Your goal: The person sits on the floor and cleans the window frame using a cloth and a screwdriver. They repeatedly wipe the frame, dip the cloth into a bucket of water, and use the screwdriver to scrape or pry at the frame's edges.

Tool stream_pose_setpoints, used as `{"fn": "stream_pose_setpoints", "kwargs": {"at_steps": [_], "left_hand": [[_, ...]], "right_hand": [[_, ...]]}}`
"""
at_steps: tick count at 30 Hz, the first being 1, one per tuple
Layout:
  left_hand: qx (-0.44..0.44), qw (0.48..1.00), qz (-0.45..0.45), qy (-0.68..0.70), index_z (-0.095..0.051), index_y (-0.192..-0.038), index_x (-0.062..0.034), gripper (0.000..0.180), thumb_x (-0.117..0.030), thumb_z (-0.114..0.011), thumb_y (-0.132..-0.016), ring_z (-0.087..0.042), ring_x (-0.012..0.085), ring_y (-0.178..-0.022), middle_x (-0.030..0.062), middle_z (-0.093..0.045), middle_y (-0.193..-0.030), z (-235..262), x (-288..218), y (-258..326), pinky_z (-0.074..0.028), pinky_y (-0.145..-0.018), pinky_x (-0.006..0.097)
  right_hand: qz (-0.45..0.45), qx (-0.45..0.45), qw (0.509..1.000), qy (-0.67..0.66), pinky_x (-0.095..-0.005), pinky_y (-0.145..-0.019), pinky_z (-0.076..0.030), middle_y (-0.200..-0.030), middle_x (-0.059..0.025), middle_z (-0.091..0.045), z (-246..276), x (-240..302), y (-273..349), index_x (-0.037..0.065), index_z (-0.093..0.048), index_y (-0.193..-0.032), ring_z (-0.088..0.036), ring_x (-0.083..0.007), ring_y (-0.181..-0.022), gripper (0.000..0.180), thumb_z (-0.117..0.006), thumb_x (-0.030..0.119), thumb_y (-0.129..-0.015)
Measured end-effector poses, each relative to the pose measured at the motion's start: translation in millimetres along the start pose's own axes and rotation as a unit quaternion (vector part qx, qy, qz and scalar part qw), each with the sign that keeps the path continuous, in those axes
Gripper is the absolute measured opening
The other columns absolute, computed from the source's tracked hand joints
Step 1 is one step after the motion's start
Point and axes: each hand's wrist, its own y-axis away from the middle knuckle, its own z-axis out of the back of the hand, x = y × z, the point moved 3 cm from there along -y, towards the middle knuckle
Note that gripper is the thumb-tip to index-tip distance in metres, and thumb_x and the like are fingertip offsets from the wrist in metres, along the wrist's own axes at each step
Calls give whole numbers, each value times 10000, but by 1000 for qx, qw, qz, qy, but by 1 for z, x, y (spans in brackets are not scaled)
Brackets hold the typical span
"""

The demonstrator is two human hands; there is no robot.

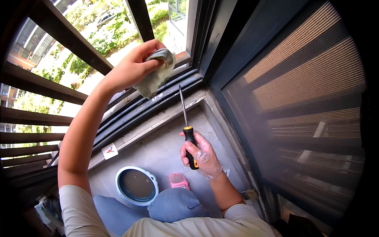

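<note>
Pinching a cloth [158, 77], the left grip [136, 65] is by the window track [175, 87], upper centre; the right grip [203, 156] clasps a screwdriver [184, 108] mid-frame. Pale flecks [157, 96] there suggest unfinished work.

Open air lies between the left hand [132, 69] and the right hand [207, 156], though the screwdriver [190, 136] juts into it toward the window track [173, 91]. Dark bars [71, 33] block the left side except through their gaps; a mesh screen [300, 114] walls off the right. Below, bare floor [154, 144] separates the track from the basin [118, 185].
</note>
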Motion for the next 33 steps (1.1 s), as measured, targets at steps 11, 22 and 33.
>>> {"fn": "stream_pose_setpoints", "kwargs": {"at_steps": [11, 22, 33], "left_hand": [[49, 996, -58, -43, -557, -1011, -28, 199, -3, -534, -815, -552, 133, -966, 62, -600, -1017, -6, -19, 7, -443, -857, 286], [-23, 998, -61, 17, -528, -930, 10, 160, 84, -512, -789, -540, 130, -972, 81, -582, -1061, -54, 27, 6, -446, -861, 287], [-186, 923, -51, 333, -524, -973, -38, 218, 57, -563, -780, -519, 53, -808, -14, -563, -884, -97, 77, -21, -428, -718, 208]], "right_hand": [[-65, 49, 985, -154, -244, -478, -358, -725, -59, -531, 5, -6, -17, 51, -454, -1191, -455, -110, -544, 324, -516, 253, -946], [166, -53, 982, -77, -242, -515, -398, -729, -39, -513, 13, 27, -72, 82, -434, -1222, -477, -108, -586, 333, -533, 234, -943], [384, -230, 862, 237, -201, -455, -398, -665, 9, -503, 23, 72, -120, 14, -455, -1168, -457, -53, -519, 290, -555, 148, -931]]}}
